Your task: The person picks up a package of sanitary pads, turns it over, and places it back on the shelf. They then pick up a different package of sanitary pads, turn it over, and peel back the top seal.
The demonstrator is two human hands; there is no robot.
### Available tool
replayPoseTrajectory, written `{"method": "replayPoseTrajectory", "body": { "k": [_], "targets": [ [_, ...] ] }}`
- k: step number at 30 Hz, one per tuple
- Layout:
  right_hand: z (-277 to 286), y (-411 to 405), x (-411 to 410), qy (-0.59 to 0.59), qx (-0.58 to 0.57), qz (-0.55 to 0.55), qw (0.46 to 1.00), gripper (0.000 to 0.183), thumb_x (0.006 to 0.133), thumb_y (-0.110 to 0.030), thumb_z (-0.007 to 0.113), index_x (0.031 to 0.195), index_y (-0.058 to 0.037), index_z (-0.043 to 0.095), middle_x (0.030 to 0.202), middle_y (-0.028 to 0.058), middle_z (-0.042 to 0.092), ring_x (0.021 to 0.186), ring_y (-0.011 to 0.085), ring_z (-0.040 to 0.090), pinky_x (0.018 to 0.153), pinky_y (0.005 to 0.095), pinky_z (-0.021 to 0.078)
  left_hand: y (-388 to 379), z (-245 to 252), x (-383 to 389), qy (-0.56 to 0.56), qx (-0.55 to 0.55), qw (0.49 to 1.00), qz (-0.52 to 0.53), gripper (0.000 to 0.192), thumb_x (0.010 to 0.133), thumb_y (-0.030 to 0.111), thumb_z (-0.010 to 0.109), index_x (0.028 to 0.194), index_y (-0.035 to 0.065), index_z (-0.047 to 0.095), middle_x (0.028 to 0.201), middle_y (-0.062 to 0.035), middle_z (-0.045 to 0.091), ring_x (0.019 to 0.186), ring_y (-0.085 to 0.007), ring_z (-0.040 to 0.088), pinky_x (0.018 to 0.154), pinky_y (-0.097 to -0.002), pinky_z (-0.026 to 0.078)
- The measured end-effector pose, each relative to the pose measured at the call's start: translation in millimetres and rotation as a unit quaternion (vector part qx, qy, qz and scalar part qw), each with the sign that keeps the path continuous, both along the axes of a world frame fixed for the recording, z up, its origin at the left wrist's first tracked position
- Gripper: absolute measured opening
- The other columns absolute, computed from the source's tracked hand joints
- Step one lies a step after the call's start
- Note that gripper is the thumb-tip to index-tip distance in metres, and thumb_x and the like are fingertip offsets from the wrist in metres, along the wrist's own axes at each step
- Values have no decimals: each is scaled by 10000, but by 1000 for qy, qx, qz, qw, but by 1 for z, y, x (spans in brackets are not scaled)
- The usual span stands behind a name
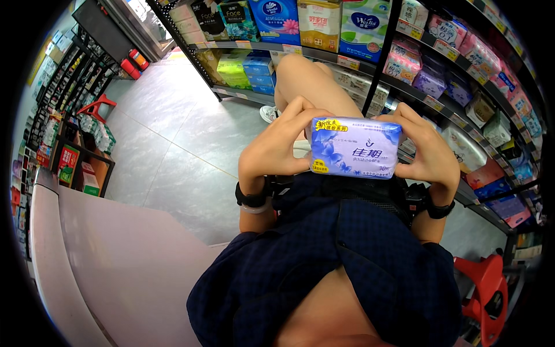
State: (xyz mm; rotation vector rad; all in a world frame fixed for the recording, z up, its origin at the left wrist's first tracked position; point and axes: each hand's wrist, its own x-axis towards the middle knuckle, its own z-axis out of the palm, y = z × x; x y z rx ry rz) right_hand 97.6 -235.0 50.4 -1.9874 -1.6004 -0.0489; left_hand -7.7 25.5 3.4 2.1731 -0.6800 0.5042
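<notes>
A soft lilac-and-blue plastic pack (355, 149), which looks like sanitary pads, is held in front of my lap with its printed face up towards me. My left hand (277, 141) grips its left end, the thumb at the lower edge and fingers along the upper corner. On the opposite end my right hand (427, 141) holds it the same way, thumb low and fingers behind. The pack's underside and the fingertips beneath it are hidden. Both wrists wear black straps with small devices.
Beyond my knees stands a black metal shelf rack (368, 71) with tissue packs (318, 26) and pad packs (401, 63). To the left are a pale counter (130, 251), a wooden display unit (106, 169) and fire extinguishers (132, 65). A red stool (485, 299) sits at right.
</notes>
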Motion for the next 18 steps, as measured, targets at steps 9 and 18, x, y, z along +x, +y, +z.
{"method": "replayPoseTrajectory", "body": {
  "k": [9,18],
  "targets": [
    [-6,0,6,14,0,-6,1000,587,601,-163,722,1137,-2,547,861,99,461,720,236,561,649,304,475,-4,5,0,-34,1,999,19,544,627,96,711,1140,19,549,939,-102,439,871,-235,490,771,-303,426],
    [-4,-2,8,10,-21,4,1000,617,608,-153,721,1178,-16,529,879,98,474,730,228,559,646,310,477,-6,3,1,-28,-3,999,19,568,636,79,685,1174,10,516,972,-116,452,898,-255,493,797,-311,420]
  ]
}}
